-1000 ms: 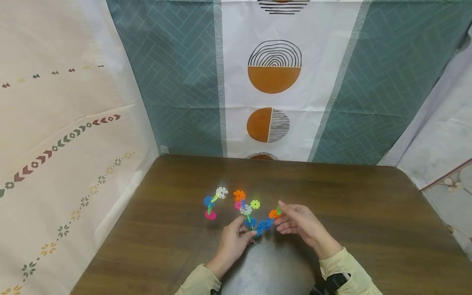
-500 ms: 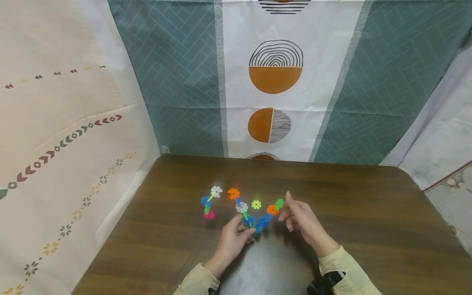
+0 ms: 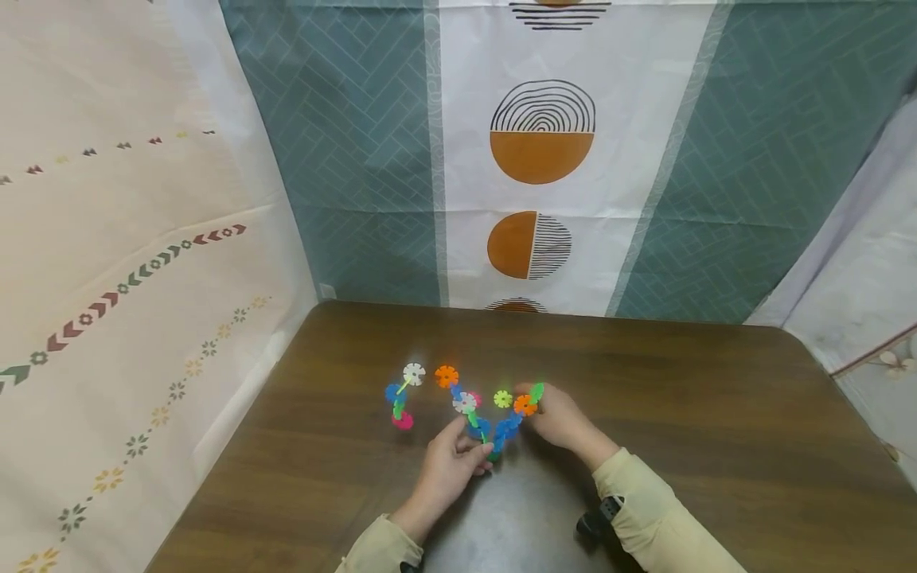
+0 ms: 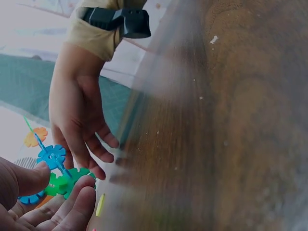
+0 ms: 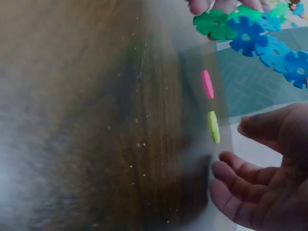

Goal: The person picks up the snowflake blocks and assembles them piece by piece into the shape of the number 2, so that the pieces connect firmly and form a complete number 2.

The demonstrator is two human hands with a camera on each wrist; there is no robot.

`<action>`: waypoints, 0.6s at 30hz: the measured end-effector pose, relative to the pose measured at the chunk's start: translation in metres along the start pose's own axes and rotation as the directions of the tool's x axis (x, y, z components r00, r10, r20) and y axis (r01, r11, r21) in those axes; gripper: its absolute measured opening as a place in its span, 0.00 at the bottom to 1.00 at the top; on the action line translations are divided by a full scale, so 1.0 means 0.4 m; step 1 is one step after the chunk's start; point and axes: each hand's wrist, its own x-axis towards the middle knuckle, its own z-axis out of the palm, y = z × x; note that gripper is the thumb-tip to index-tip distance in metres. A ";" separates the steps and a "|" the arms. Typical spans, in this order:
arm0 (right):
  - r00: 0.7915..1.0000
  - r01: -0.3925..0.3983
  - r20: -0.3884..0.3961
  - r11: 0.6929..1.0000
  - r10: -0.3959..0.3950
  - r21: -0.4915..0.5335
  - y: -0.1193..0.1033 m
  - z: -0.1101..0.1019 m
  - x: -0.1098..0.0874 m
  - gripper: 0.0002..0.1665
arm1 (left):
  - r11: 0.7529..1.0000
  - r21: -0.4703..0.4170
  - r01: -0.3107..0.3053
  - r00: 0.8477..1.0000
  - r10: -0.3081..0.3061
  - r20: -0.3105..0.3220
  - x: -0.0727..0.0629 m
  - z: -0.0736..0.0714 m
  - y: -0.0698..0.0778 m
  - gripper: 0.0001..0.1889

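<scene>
My left hand (image 3: 446, 469) pinches a V-shaped chain of interlocking snowflake discs near its green bottom disc (image 4: 72, 183). One side of the chain rises through blue discs (image 5: 247, 36) to an orange disc (image 3: 525, 405) and a green end disc (image 3: 537, 393); the other passes a white disc (image 3: 464, 403) to an orange one (image 3: 446, 376). Behind the right side reaches my right hand (image 3: 562, 420), partly hidden by the chain. Its fingers are spread and hold nothing in the right wrist view, close to a loose yellow disc (image 5: 214, 127) lying flat.
A loose pink disc (image 5: 207, 84) lies beside the yellow one. To the left stands a separate short chain (image 3: 398, 404) of white, yellow, blue, green and pink discs. The brown wooden table (image 3: 680, 398) ends at a patterned cloth (image 3: 358, 159) behind.
My right hand has let go of the green end disc and moved forward and left behind the chain, towards the yellow disc. The left hand keeps its hold on the chain.
</scene>
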 end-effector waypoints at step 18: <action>1.000 -0.014 0.006 0.934 0.017 -0.357 -0.022 0.015 -0.007 0.10 | 1.000 -0.025 0.018 1.000 -0.018 0.000 -0.003 -0.008 0.012 0.09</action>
